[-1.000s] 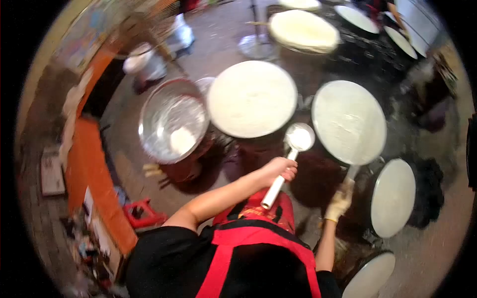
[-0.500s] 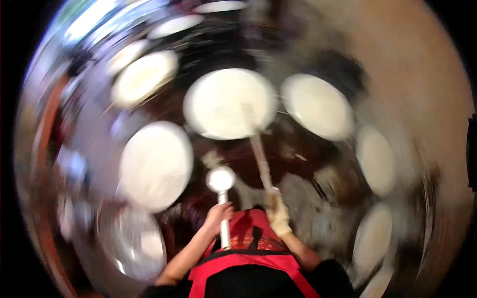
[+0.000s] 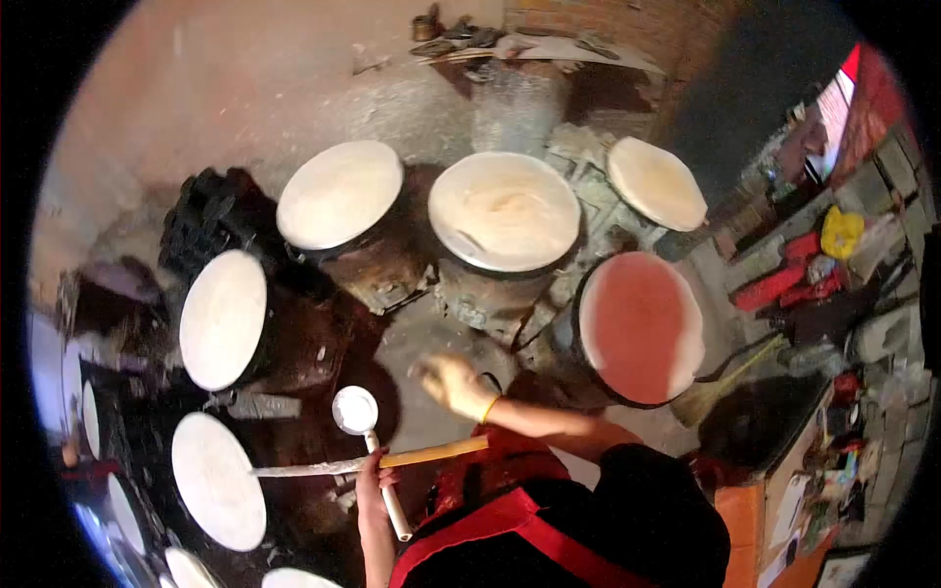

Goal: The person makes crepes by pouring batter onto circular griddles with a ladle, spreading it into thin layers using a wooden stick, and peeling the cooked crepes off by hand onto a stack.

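Observation:
My left hand [image 3: 372,482] is closed around the handle of a white ladle [image 3: 355,410] and also grips a long flat wooden spatula [image 3: 431,453]. The spatula lies crosswise, its pale, coated end reaching left to the edge of a round griddle [image 3: 220,482]. My right hand [image 3: 456,388], in a light work glove, stretches forward with nothing in it. Its fingers are a little blurred but look extended. In front stands a griddle with a streaked pale surface [image 3: 505,211]. To the right is a griddle with a reddish-brown surface and a pale rim [image 3: 639,328].
More pale round griddles [image 3: 340,194] on dark stoves curve around me. Black coal briquettes [image 3: 211,218] are stacked by the wall. At the far right are red cloth and a yellow item [image 3: 841,233]. A straw broom [image 3: 720,387] leans near an orange cabinet [image 3: 740,524].
My view has turned to a different part of the griddle ring. The spatula has passed from my right hand to my left, beside the ladle. My right hand has let go and reaches forward.

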### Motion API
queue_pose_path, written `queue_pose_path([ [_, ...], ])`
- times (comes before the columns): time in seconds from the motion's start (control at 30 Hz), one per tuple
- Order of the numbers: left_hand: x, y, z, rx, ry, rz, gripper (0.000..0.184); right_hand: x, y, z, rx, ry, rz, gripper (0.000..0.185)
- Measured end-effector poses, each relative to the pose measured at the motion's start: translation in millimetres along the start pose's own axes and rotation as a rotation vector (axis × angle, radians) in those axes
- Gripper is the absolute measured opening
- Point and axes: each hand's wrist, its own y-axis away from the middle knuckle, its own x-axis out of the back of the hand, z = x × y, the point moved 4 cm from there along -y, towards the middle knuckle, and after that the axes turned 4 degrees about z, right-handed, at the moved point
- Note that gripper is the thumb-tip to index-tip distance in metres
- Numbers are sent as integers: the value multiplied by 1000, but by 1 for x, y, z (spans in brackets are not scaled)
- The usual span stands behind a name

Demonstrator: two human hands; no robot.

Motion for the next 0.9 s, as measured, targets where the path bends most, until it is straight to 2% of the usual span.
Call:
queue_pose_path([
  [0.03, -1, -11, 3, 46, 46, -124, 16, 30, -13, 1, 110, 217, 142, 33],
  [0.07, -9, -11, 5, 132, 150, -143, 16, 61, -25, 0, 187, 445, 306, 35],
  [0.1, -80, -24, -7, 180, 254, -58, 16, 130, -81, 8, 64, 487, 281, 32],
  [0.13, -91, -35, -6, 232, 381, -38, 16, 134, -109, 26, 72, 652, 413, 28],
  [0.17, -102, -44, 0, 203, 305, -39, 17, 145, -134, 24, -6, 696, 355, 32],
  [0.23, -126, -49, -4, 27, 165, 105, 18, 160, -173, 44, 145, 773, 390, 37],
  [0.3, -146, -35, -9, -36, 106, 131, 20, 171, -203, 51, 47, 774, 306, 44],
  [0.33, -151, -37, -10, -62, 80, 137, 21, 176, -213, 51, 146, 861, 359, 36],
  [0.43, -187, -29, -14, 36, 229, 66, 24, 167, -251, 113, 113, 880, 185, 25],
  [0.47, -186, -32, -13, 39, 206, 66, 25, 175, -260, 120, 85, 832, 290, 23],
  [0.53, -190, -37, -13, 27, 263, 92, 26, 230, -270, 93, -118, 755, 71, 25],
  [0.57, -188, -37, -15, 24, 293, 110, 26, 260, -280, 93, -149, 756, 168, 33],
  [0.63, -172, -43, -14, -42, 290, 175, 26, 342, -306, 85, -170, 663, 93, 54],
  [0.67, -173, -46, -12, -6, 306, 134, 27, 386, -317, 79, -108, 831, 97, 56],
  [0.7, -172, -46, -12, 28, 319, 94, 27, 432, -314, 41, -136, 1046, 147, 53],
  [0.73, -173, -46, -10, 64, 330, 62, 27, 482, -324, 46, -89, 952, 92, 47],
  [0.77, -180, -45, -8, 88, 241, -28, 27, 506, -288, -34, 88, 1059, 140, 43],
  [0.8, -184, -44, -8, 16, 155, -29, 26, 530, -268, -71, 141, 1090, 162, 41],
  [0.83, -187, -42, -8, 70, 154, -55, 25, 550, -244, -97, 184, 1123, 183, 39],
  [0.9, -179, -43, -2, -105, -88, 135, 24, 565, -189, -158, 559, 1227, 246, 31],
])
